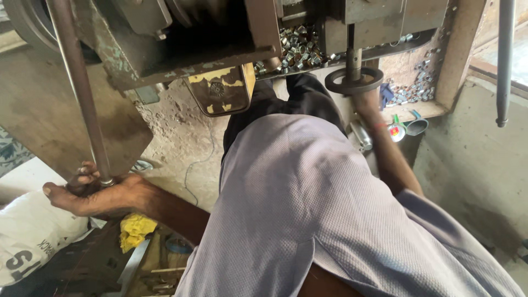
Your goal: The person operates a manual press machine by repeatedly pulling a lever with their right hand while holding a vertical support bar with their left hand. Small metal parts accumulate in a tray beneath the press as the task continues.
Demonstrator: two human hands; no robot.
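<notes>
Fingers, left hand (pixel 91 192): curled shut around the foot of a long steel rod (pixel 77 88).
Right hand (pixel 366 102): reaching beneath a dark round handwheel (pixel 353 80); grip hidden, cannot tell.
Risk: greasy rod may slip; hand near press parts might get pinched.
Materials: rusty painted machine (pixel 181 49), shiny loose metal rings (pixel 300 52).

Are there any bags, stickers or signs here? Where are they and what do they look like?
White sack: bottom left, below the left hand; soft, bulging, woven white with dark printed letters.
Yellow plate: hanging on the machine's front, top middle; rounded rectangle, worn yellow and dark, with a round emblem.
Small round tin: on the ledge near the right hand; red and green label, too small to make out.
</notes>
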